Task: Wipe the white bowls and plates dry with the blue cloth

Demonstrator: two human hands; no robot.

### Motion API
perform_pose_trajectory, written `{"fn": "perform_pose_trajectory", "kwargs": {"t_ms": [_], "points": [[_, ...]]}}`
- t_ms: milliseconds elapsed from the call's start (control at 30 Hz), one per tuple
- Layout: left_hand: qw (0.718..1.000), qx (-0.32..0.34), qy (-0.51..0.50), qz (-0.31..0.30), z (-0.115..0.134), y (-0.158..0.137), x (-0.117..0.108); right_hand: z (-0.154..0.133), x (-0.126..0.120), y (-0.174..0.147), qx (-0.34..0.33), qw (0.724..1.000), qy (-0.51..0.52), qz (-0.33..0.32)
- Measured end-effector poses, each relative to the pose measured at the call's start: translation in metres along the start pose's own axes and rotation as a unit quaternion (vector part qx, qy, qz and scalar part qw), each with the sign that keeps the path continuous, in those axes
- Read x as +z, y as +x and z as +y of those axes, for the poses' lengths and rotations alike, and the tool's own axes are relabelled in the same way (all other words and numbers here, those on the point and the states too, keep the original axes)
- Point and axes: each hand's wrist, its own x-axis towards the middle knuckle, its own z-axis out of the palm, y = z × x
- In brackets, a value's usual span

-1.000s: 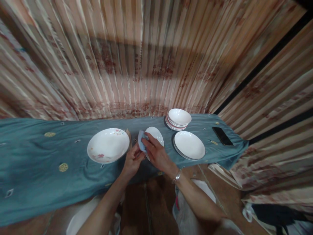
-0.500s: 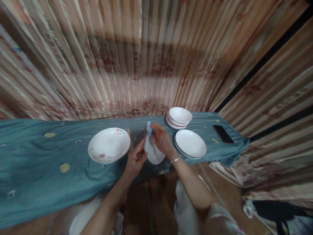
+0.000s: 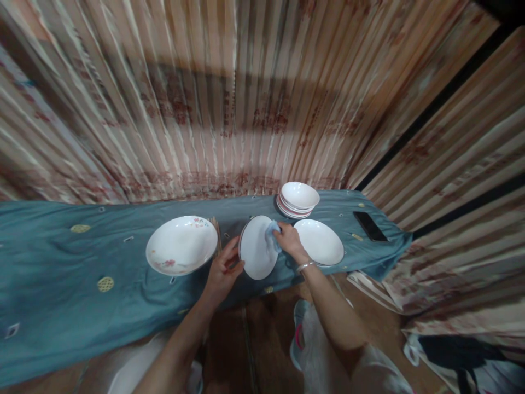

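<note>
A white plate with a dark rim (image 3: 256,251) is held tilted above the table. My left hand (image 3: 225,265) grips its left edge, thumb on the near face and fingers going behind. Pinched in my right hand (image 3: 289,239) is a light blue cloth (image 3: 271,236), which lies against the plate's right edge. Just right of that hand, white plates (image 3: 322,243) rest on the table. On the left, close to my left hand, sits a large white dish with a floral pattern (image 3: 182,246), and thin wooden chopsticks (image 3: 216,227) lie alongside it.
A stack of white bowls (image 3: 299,197) stands at the back of the table, which a teal cloth (image 3: 61,262) covers. A black phone (image 3: 369,226) lies toward the right end. Patterned curtains (image 3: 246,109) hang behind the table and along the right.
My right hand has moved the cloth from the plate's top left across to its right edge. The plate now faces me more fully, still held by my left hand.
</note>
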Motion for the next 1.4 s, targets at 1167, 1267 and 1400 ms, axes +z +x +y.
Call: {"fn": "perform_pose_trajectory", "kwargs": {"t_ms": [1167,1267,1400], "points": [[0.992,-0.083,-0.073,0.068,0.017,-0.005,-0.019,-0.033,0.005,-0.009,-0.135,0.985,0.089,0.065],[0.987,-0.082,-0.109,0.089,0.019,-0.005,-0.021,-0.026,0.002,-0.007,-0.069,0.990,0.125,0.018],[0.982,-0.071,-0.131,0.118,0.024,-0.003,-0.021,-0.018,0.001,-0.007,0.011,0.961,0.274,-0.045]]}}
